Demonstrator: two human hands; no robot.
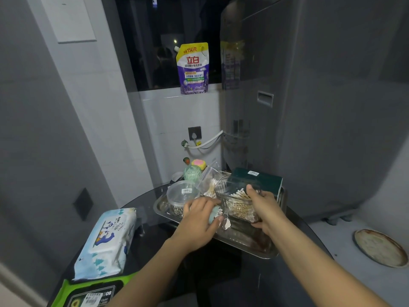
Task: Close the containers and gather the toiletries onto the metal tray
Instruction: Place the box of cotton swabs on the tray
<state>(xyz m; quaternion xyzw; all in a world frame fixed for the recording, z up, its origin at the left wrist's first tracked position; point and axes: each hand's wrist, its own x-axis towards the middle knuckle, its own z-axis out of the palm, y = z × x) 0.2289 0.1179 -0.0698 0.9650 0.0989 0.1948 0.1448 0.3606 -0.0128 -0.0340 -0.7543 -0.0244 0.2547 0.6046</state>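
A metal tray (261, 251) lies on a dark glass table. My right hand (264, 207) grips a clear square box of cotton swabs (238, 203) standing on the tray, thumb on its rim. My left hand (199, 220) holds a small pale green item (214, 214) beside that box, over the tray. A round clear lidded tub (180, 196) with metal clips, a plastic bag of swabs (210, 182) and a dark green box (257, 181) also rest on the tray's far side.
A blue and white wet-wipe pack (106, 242) and a green wipe pack (88, 293) lie on the table at the left. A grey washing machine (309, 107) stands at the right. A purple detergent pouch (193, 68) sits on the window ledge. Small colourful items (194, 168) stand behind the tray.
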